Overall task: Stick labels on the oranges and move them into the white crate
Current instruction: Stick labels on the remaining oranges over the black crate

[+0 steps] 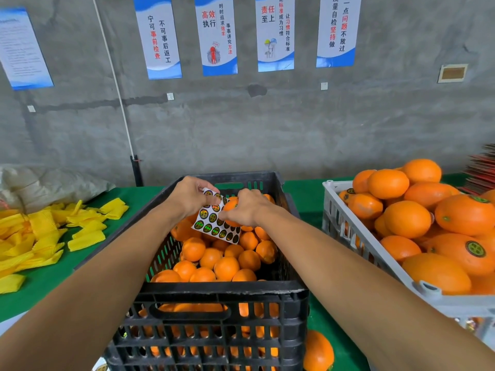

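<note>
Right now my left hand (191,195) pinches the label sheet (216,218) above the black crate (222,293); my right hand (247,208) grips an orange (231,205) touching the sheet, white crate (345,223) rightward.

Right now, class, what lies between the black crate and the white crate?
In the head view, only bare green table covering separates the black crate from the white crate.

Oranges, label sheet, white crate

Label sheet (216,219) of round dark stickers held tilted above black crate (227,293) of unlabelled oranges (226,267); right of it, white crate (348,226) heaped with oranges, several labelled.
</note>
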### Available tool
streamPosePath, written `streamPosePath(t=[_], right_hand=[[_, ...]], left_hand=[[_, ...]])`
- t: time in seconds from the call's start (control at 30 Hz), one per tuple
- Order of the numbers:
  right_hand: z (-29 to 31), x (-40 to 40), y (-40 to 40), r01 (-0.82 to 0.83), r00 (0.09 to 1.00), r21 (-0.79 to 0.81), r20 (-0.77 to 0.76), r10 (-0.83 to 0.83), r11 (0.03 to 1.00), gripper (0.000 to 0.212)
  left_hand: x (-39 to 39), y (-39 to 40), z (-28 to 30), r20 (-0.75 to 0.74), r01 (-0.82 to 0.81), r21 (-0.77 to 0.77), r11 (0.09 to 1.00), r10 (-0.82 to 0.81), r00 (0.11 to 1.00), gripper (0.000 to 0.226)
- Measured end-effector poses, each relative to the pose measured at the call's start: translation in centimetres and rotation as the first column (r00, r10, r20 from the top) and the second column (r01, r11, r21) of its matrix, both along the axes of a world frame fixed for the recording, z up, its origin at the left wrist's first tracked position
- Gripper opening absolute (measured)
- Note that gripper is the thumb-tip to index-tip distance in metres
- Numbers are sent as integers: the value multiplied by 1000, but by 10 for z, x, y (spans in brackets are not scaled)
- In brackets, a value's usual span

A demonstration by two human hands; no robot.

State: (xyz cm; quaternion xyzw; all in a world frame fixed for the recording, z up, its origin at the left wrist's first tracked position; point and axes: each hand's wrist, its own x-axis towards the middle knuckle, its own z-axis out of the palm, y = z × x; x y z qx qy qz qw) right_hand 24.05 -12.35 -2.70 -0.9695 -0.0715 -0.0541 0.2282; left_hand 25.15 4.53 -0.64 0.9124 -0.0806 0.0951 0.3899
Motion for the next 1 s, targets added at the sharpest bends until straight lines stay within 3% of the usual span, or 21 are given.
streamPosePath(t=[0.4,0.6,0.77,1.0], right_hand=[[0,1,0,-7,1000,24,-8,7,1000,55],[-1,2,1,-69,997,37,48,68,997,93],[-2,2,2,-178,984,29,-19,178,984,92],[-2,2,-4,-175,979,105,-83,184,979,88]], left_hand=[[-4,-4,1,43,-6,-6,1000,7,999,13],[-4,-4,0,83,-6,51,999,2,997,11],[0,-1,-3,80,89,135,987,-101,992,10],[-7,-1,-1,131,184,75,980,-192,973,5]])
